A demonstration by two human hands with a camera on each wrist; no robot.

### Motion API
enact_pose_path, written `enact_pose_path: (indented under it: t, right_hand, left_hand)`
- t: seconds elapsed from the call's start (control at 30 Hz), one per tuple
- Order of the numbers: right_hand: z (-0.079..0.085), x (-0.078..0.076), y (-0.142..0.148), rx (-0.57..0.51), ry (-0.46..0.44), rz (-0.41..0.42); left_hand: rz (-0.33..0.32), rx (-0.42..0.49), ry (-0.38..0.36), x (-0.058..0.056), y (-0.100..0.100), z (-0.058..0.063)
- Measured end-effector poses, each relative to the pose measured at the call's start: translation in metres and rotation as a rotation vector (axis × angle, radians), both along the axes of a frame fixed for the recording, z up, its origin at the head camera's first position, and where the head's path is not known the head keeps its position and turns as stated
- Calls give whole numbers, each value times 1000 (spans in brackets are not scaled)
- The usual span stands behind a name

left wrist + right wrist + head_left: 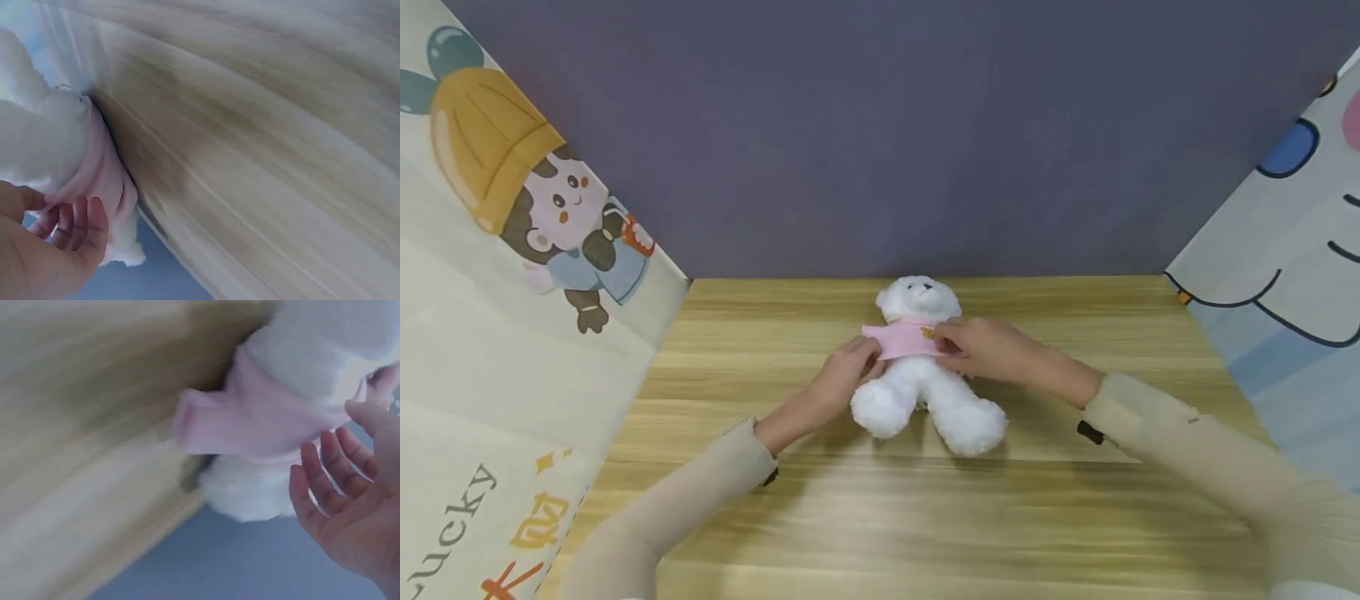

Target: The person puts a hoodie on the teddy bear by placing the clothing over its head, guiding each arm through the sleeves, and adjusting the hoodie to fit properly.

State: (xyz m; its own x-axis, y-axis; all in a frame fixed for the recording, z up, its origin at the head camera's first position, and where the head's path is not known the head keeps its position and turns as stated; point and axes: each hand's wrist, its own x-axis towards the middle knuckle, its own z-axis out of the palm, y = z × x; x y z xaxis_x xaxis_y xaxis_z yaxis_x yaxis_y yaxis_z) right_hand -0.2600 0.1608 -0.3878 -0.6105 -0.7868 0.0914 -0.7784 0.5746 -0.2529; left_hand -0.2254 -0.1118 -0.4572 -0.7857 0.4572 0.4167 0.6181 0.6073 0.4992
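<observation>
A white plush bear [917, 375] lies on its back on a wood-grain table, head away from me and legs toward me. It wears a pink shirt [902, 340] with a small yellow print on the chest. My left hand [848, 372] pinches the shirt's lower edge between thumb and fingers, which shows in the left wrist view. On the other side, my right hand [988, 350] is at the shirt's hem. In the right wrist view its fingers [334, 469] are spread and loosely bent, with the thumb tip against the pink cloth. The bear's arms are mostly hidden.
The wood-grain table [880, 525] ends at a dark blue-grey panel [880, 142] just behind the bear's head. Pale printed panels with cartoon figures stand along the left side [467, 358] and the right side [1285, 308].
</observation>
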Motion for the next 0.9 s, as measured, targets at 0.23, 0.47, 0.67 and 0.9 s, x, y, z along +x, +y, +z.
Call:
enact_pose_path:
  t: [0.23, 0.47, 0.67, 0.9]
  right_hand:
    - [2, -3, -41, 65, 143, 24]
    - [-15, -2, -55, 136, 358, -119]
    - [-20, -2, -62, 174, 370, -140]
    - [-17, 11, -71, 237, 343, -126]
  left_hand:
    - [15, 83, -22, 1, 12, 8]
    - [-22, 114, -47, 8, 18, 16]
    - [-48, 44, -46, 15, 15, 18]
    - [-57, -37, -27, 35, 6, 17]
